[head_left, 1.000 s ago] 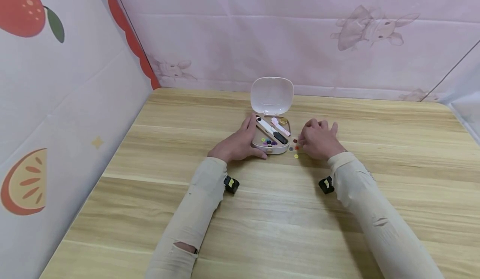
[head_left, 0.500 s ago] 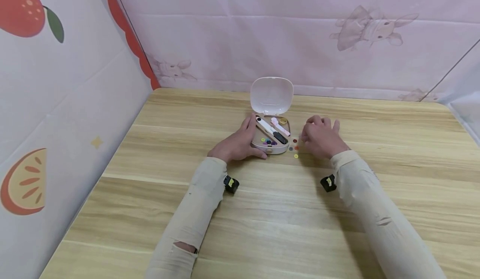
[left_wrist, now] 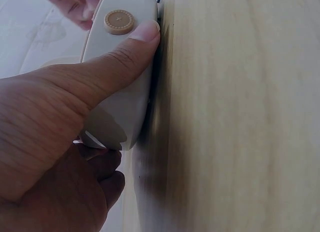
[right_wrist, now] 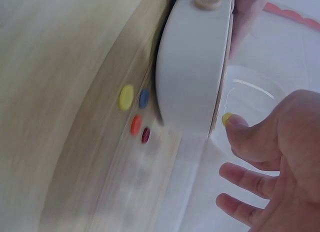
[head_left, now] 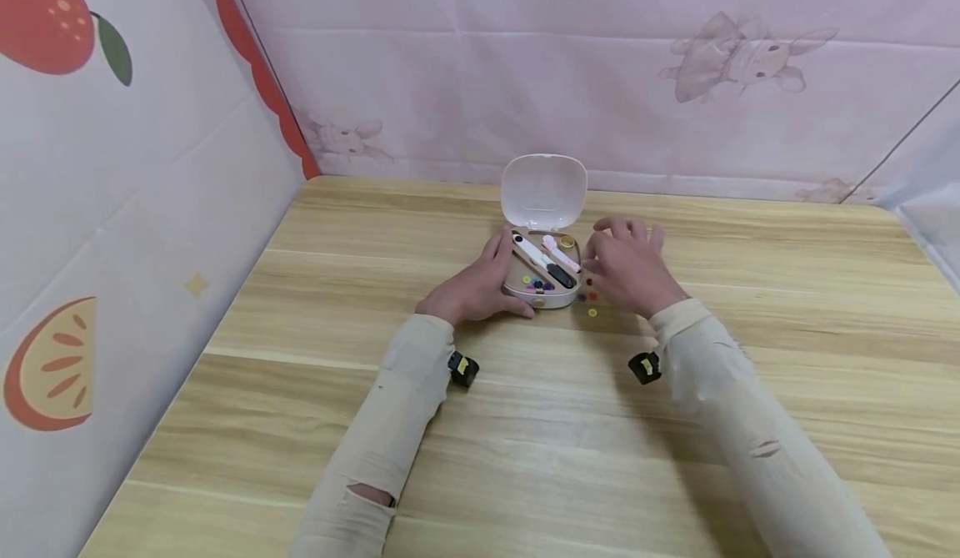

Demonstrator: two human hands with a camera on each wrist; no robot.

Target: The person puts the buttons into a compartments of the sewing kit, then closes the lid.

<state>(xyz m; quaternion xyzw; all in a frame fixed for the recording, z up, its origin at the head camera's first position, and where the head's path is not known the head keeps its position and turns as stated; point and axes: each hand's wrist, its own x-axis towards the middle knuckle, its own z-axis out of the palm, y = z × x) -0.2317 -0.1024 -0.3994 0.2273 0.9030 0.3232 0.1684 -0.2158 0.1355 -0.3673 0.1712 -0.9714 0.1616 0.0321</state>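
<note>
A small beige case (head_left: 543,279) lies open on the wooden table (head_left: 525,424), its clear lid (head_left: 543,191) standing up at the back. Inside are white, pink and black tools and some tiny buttons. My left hand (head_left: 480,287) grips the case's left side, with the thumb (left_wrist: 107,67) pressed on the front wall beside a tan clasp button (left_wrist: 118,21). My right hand (head_left: 626,270) hovers at the case's right edge. Its thumb tip (right_wrist: 237,123) pinches a small yellow button (right_wrist: 226,118), and the other fingers hang loose.
Yellow (right_wrist: 126,97), blue (right_wrist: 144,98) and orange (right_wrist: 135,124) loose buttons, plus a dark red one (right_wrist: 145,135), lie on the table just right of the case. Fabric walls with fruit and rabbit prints close in the left and back edges.
My right hand has lifted off the loose buttons and moved left and back to the case's right rim. The left hand and the case have stayed put.
</note>
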